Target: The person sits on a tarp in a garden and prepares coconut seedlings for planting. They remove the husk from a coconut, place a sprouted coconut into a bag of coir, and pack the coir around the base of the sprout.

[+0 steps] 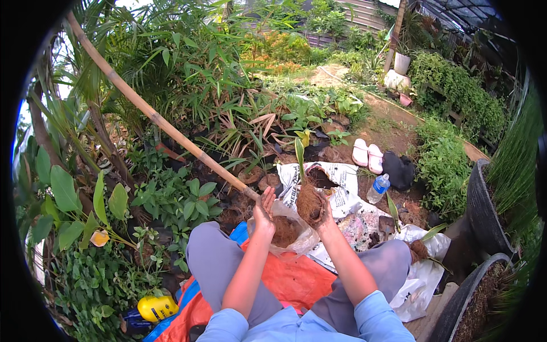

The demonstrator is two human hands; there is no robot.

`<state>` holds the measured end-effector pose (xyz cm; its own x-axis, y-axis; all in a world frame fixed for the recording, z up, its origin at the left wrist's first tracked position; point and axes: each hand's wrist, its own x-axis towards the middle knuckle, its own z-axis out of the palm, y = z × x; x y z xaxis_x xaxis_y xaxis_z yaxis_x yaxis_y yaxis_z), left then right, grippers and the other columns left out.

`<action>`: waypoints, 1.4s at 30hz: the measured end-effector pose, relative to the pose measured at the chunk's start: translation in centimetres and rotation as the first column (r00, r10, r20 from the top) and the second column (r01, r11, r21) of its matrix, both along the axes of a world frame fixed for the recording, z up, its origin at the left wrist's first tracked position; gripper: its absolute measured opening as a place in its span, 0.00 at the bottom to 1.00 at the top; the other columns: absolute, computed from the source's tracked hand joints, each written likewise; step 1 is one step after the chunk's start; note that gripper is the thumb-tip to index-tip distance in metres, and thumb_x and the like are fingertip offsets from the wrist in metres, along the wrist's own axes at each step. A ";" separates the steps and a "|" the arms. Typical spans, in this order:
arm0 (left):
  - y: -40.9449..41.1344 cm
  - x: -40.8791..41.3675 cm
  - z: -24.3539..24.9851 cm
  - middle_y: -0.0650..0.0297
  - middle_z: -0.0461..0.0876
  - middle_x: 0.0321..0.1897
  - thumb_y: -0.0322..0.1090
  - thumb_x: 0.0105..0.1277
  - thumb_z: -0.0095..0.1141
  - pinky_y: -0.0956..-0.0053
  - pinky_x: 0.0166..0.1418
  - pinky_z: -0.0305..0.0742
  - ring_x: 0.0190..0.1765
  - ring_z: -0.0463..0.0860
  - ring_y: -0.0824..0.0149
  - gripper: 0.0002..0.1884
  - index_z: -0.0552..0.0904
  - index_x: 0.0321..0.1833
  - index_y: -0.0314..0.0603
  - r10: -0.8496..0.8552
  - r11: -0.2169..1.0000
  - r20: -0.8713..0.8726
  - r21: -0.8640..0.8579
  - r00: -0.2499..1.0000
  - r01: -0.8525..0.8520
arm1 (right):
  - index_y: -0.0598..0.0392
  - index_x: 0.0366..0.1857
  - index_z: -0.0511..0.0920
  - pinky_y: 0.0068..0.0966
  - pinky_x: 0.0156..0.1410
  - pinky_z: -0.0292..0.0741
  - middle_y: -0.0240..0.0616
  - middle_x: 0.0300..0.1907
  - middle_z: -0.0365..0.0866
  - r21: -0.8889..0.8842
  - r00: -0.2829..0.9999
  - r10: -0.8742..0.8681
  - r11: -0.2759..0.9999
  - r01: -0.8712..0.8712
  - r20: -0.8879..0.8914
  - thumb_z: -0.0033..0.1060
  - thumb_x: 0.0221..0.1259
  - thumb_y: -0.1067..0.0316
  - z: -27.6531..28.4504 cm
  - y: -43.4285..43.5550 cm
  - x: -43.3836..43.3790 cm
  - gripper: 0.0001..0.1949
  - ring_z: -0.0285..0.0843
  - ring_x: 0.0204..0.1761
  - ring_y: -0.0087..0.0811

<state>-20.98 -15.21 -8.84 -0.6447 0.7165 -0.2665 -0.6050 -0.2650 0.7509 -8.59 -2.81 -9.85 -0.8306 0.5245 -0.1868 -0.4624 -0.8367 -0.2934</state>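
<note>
My right hand point(323, 213), soiled on the fingers, holds a ball of brown coconut fibre point(306, 200). A single upright snake plant leaf point(300, 154), green with yellow edges, rises from the ball. Facing it across a small gap is my left hand point(265, 209), palm turned inward with nothing in it. Between my forearms sits a clear plastic bag point(295, 243) with loose brown fibre point(283, 231) inside. Just beyond my hands lies a white printed sack point(348, 179), torn at the top, with dark soil point(320, 177) showing.
A bamboo pole point(171, 128) slants down close to my left hand. Orange tarpaulin point(295, 278) lies under my legs. To the right are a trowel blade point(386, 225), a water bottle point(378, 189), pink clogs point(367, 154), another fibre ball point(418, 249) and large black pots point(487, 209).
</note>
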 end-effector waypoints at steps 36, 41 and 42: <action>3.3 -6.6 -2.3 0.57 0.80 0.42 0.48 0.68 0.41 0.56 0.49 0.77 0.46 0.79 0.52 0.18 0.78 0.46 0.43 -0.300 0.902 0.506 0.426 0.809 0.068 | 0.59 0.46 0.78 0.32 0.48 0.75 0.43 0.37 0.81 0.720 0.604 -0.400 0.286 -0.633 0.690 0.52 0.62 0.62 -14.6 -2.5 -1.8 0.15 0.81 0.40 0.41; 1.8 -7.5 -3.8 0.56 0.80 0.43 0.51 0.68 0.41 0.55 0.50 0.77 0.46 0.79 0.52 0.20 0.78 0.47 0.43 -0.252 0.920 0.564 0.392 0.787 0.014 | 0.44 0.55 0.77 0.43 0.61 0.71 0.53 0.61 0.66 0.289 0.314 -0.518 -0.130 -0.948 0.795 0.55 0.54 0.60 -21.6 -4.0 -6.9 0.21 0.71 0.56 0.56; 1.7 -7.5 -3.9 0.56 0.80 0.43 0.51 0.67 0.41 0.54 0.50 0.77 0.46 0.79 0.52 0.21 0.78 0.47 0.43 -0.254 0.918 0.570 0.397 0.782 0.009 | 0.37 0.55 0.76 0.45 0.63 0.70 0.48 0.70 0.51 0.214 0.286 -0.549 -0.193 -0.958 0.785 0.54 0.54 0.61 -22.6 -4.5 -7.7 0.21 0.64 0.62 0.57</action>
